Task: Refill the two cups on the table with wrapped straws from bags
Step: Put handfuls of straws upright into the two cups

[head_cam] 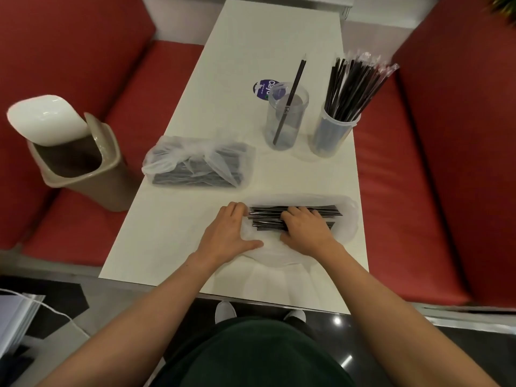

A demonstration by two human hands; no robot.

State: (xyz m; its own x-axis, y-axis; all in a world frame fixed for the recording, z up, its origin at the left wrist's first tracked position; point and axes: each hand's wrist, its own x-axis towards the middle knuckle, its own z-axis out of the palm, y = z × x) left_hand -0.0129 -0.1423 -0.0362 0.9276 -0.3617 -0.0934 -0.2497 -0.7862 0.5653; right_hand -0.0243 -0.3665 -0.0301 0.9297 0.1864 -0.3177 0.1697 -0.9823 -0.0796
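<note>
Two clear cups stand at the far right of the white table (173, 236). The left cup (284, 121) holds a single black wrapped straw. The right cup (332, 135) is packed with several wrapped straws fanning upward. An open clear bag (346, 219) lies near the front edge with a pile of black wrapped straws (265, 215) in it. My right hand (304, 230) is curled over that pile, gripping a bundle. My left hand (231, 233) rests flat on the bag's left end, fingertips touching the straw ends. A second, tied bag of straws (195, 163) lies at the table's left.
A beige bin (83, 163) with a white swing lid stands on the red bench at the left. Red bench seats flank the table on both sides. A purple sticker (262, 89) lies behind the left cup. White papers sit at the lower left.
</note>
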